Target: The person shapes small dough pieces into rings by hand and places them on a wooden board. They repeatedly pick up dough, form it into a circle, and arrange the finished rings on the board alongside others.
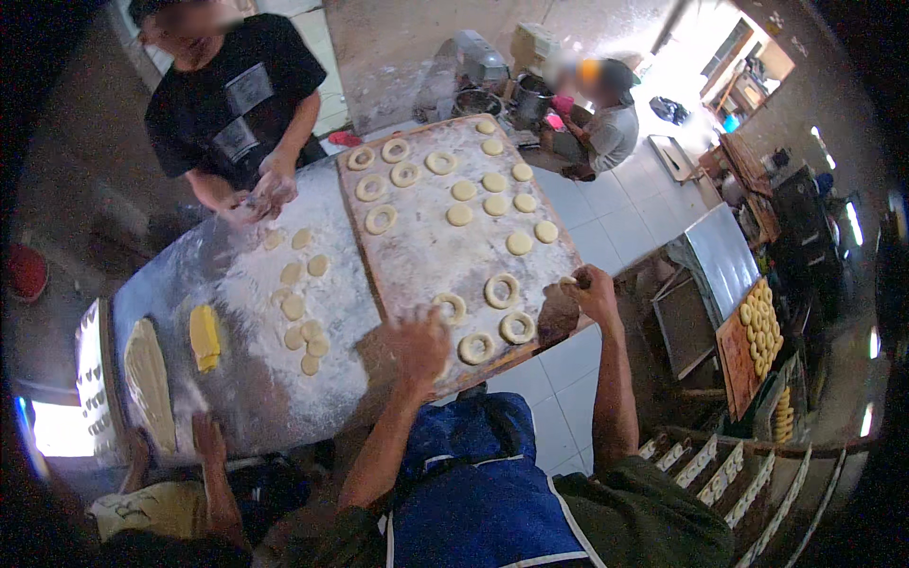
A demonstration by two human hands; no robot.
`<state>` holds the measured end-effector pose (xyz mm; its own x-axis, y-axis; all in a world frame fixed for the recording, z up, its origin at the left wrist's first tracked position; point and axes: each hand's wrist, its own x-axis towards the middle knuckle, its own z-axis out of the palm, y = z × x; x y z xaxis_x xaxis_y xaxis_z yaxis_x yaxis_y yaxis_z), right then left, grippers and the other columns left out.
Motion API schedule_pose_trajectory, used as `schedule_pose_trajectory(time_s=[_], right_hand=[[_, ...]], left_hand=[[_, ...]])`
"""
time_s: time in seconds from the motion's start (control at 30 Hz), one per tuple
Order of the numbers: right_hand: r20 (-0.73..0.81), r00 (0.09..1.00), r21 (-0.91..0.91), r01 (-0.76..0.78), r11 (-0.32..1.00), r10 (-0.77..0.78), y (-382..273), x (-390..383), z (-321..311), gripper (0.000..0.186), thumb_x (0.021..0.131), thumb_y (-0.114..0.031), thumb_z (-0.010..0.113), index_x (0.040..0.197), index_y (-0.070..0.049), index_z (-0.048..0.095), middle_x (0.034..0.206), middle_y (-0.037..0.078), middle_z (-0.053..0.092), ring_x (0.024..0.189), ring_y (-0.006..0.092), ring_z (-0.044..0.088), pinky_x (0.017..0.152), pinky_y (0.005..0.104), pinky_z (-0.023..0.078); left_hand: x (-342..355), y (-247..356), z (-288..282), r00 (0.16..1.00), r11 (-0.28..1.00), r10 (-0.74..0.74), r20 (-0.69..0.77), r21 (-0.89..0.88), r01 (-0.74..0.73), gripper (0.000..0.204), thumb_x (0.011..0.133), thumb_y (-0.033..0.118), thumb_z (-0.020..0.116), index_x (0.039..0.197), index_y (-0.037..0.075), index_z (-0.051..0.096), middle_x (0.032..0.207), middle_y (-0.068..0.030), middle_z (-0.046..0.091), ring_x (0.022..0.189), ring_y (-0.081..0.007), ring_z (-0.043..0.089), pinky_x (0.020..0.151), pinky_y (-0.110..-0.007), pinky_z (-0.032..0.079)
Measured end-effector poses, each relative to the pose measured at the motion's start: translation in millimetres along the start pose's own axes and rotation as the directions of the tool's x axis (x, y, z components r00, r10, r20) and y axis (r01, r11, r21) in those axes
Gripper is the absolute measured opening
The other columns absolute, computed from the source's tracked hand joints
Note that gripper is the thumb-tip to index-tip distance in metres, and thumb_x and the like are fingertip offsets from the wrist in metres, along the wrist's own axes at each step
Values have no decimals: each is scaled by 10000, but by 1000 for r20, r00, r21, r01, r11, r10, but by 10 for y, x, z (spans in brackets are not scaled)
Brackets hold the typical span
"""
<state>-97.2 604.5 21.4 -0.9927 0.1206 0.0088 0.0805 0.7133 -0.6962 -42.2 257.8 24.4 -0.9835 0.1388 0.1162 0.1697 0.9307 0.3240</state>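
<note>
My right hand is at the right edge of a floured wooden board, its fingers pinched on a small pale piece of dough; its full shape is hidden. My left hand, slightly blurred, is over the board's near left part with fingers stretched out. Just beyond its fingertips lies a dough ring, and I cannot tell whether they touch. More rings lie between my hands, among them one ring and another. Flat dough discs and further rings fill the board's far part.
Left of the board, a floured metal table bears dough discs, a yellow block and a long dough slab. A person works across it; another person's hand is at lower left. Racks stand at right.
</note>
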Motion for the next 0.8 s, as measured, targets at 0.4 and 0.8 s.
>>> schedule_pose_trajectory(time_s=[0.4,0.8], right_hand=[[314,845,221,378,899,-432,-1863,139,1736,308,749,-208,753,949,10,667,836,159,685,758,214,659,702,336,523],[434,756,154,473,867,-490,-2784,113,3224,318,703,-235,781,791,22,616,712,135,658,669,229,661,639,374,524]], left_hand=[[-532,-234,294,976,991,109,-188,-53,-121,444,903,312,517,1248,37,563,1246,-188,550,1131,-356,495,917,-519,360],[-733,-1754,-72,778,773,-453,-436,-627,99,319,859,144,640,1137,3,574,1023,-219,593,984,-392,579,827,-471,461]])
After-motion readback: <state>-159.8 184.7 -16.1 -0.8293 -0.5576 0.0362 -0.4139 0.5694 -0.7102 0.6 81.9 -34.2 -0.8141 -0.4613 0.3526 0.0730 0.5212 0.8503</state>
